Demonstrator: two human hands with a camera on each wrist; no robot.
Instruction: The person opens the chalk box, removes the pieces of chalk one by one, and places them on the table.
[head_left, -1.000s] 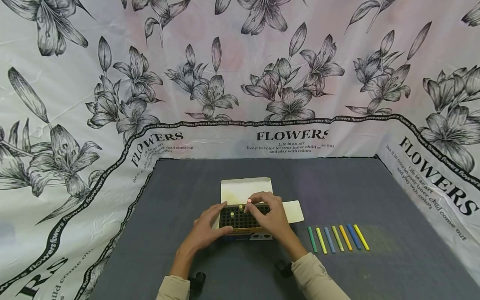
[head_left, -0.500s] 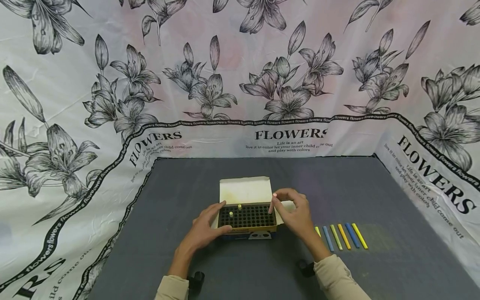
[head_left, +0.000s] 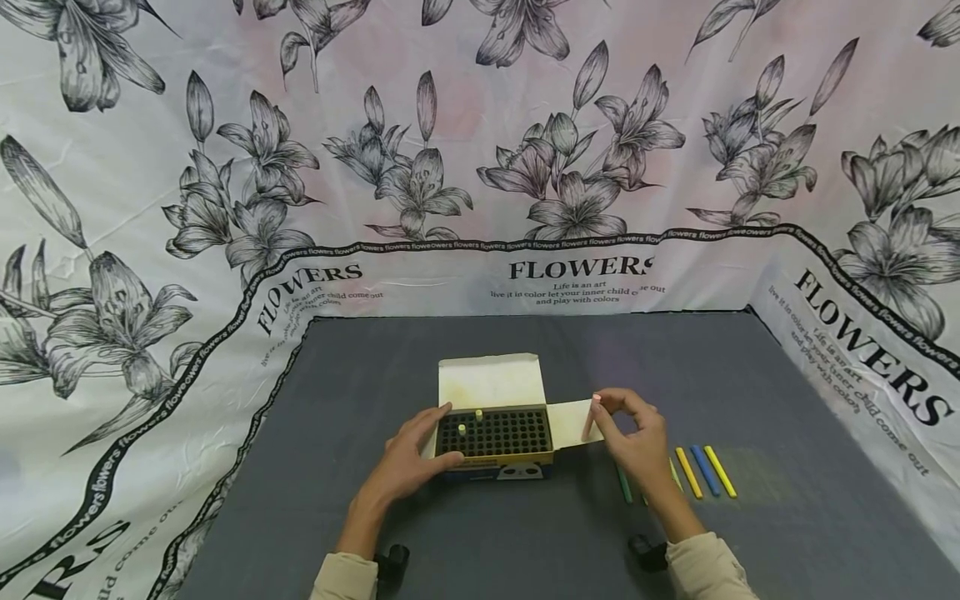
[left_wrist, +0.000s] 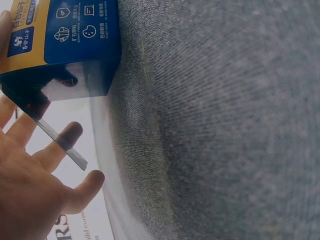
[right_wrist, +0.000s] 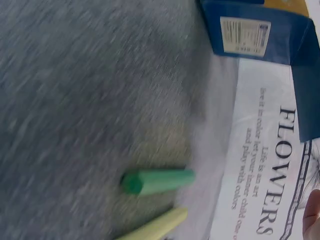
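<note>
Near the middle of the table, a chalk box stands with its lid raised. Inside it is a black holder full of round holes, where two yellowish chalks poke up toward the left. My left hand holds the box's left end, thumb at the front and fingers toward the back. Between thumb and fingertips my right hand pinches a pink chalk stick, nearly upright over the box's white side flap. The left wrist view shows the box's blue side.
To the right, chalks lie in a row: green, orange, blue and yellow, others partly behind my right hand. The lid stands up behind the holder. Flower-printed cloth walls the grey table.
My right hand has carried the pink chalk from above the holder rightward, past the box's right edge to the side flap. It now covers part of the chalk row. The left hand stays on the box.
</note>
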